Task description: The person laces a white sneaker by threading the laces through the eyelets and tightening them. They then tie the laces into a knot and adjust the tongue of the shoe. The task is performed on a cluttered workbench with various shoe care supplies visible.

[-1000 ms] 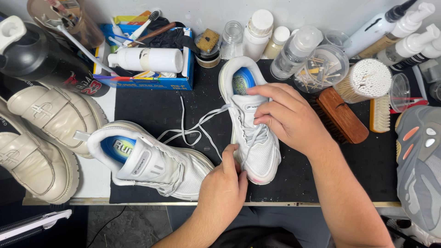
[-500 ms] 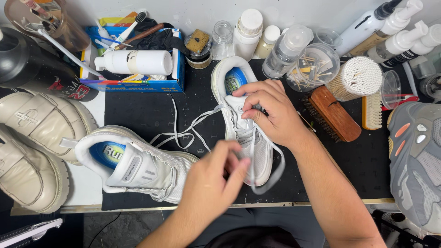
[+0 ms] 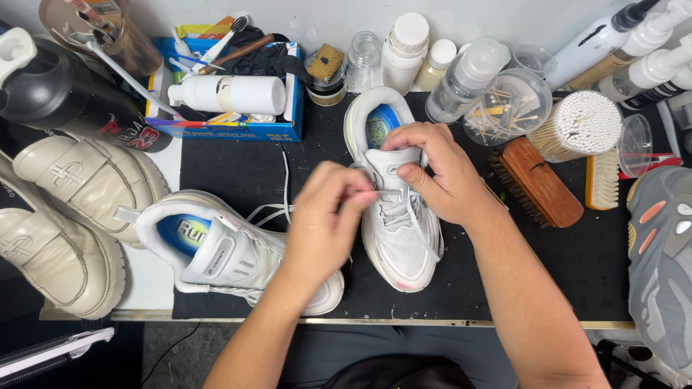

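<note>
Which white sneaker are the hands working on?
The upright white sneaker in the middle; both hands touch its laces. The other white sneaker lies untouched to its left.

Bright, even light falls from above onto my bench, so shadows stay soft and short; a faint one sits under my left hand (image 3: 328, 216) on the black mat (image 3: 238, 169). Beyond my right hand (image 3: 440, 173), the clear plastic bottle (image 3: 468, 75) carries small glints. My left fingertips are slightly smeared by motion. Far out to both sides, things stretch and curve toward the frame edges.
</note>
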